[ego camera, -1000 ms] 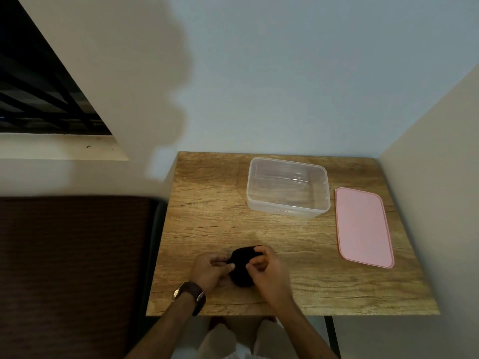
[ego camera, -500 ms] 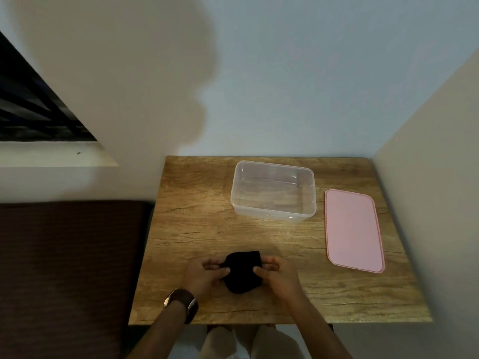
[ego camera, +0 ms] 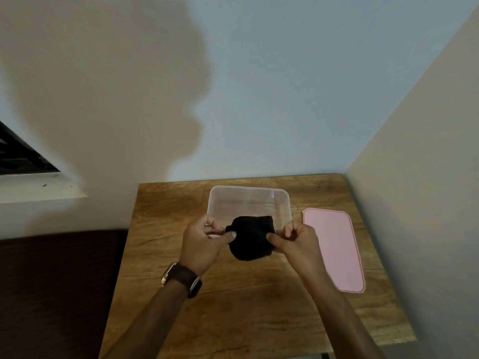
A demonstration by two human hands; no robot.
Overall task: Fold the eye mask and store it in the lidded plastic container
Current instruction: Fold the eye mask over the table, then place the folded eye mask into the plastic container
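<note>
A folded black eye mask (ego camera: 250, 238) hangs between both hands, lifted above the table in front of the near wall of the container. My left hand (ego camera: 203, 240) pinches its left edge and my right hand (ego camera: 298, 240) pinches its right edge. Behind it stands a clear plastic container (ego camera: 248, 200), open and with nothing seen inside. Its pink lid (ego camera: 334, 251) lies flat on the table to the right of the container.
The small wooden table (ego camera: 246, 307) sits in a corner, with a wall behind and another wall close on the right. A dark brown surface (ego camera: 57, 294) lies to the left, below a window ledge (ego camera: 39, 190). A watch is on my left wrist.
Both hands have raised the folded eye mask off the table and carried it forward toward the container. The view has tilted and moved closer.
</note>
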